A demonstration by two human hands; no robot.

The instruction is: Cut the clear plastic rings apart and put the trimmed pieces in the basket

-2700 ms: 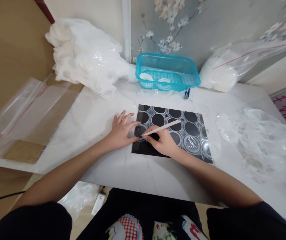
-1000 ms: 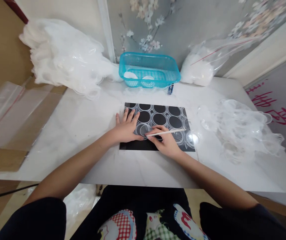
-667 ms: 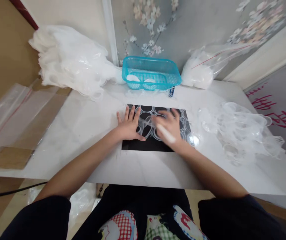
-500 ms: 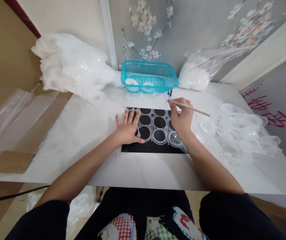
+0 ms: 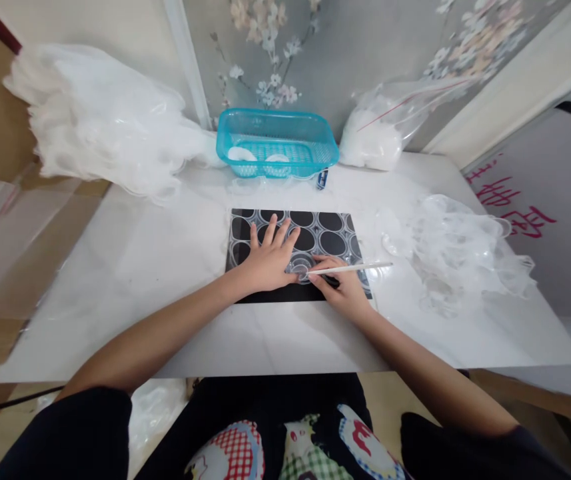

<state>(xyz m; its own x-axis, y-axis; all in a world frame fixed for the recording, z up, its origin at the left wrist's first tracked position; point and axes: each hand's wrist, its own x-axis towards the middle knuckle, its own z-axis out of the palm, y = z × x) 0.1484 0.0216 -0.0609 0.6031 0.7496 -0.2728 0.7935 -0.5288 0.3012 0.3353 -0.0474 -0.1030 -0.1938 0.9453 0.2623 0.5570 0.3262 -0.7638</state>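
Observation:
My left hand [image 5: 269, 261] lies with spread fingers on a clear plastic sheet with rows of round cut-outs [image 5: 316, 233]. That sheet rests on a black board [image 5: 265, 295]. My right hand [image 5: 341, 288] pinches a thin pale stick [image 5: 360, 267], its long end pointing right and its other end low over the sheet, close to my left thumb. Beneath that end sits a clear round plastic piece [image 5: 299, 267] in one of the circles. Whether the stick touches it I cannot tell.
Behind the board stands a blue basket [image 5: 278, 115] holding a few white round pieces. A large heap of white plastic [image 5: 100, 127] is at the left, a zip bag [image 5: 378, 137] at the back right, and a pile of clear plastic scraps [image 5: 458, 250] at the right.
My right hand has come down and left with the stick, from the board's far edge to the front row of circles. My left hand stays spread on the sheet. The view has shifted slightly.

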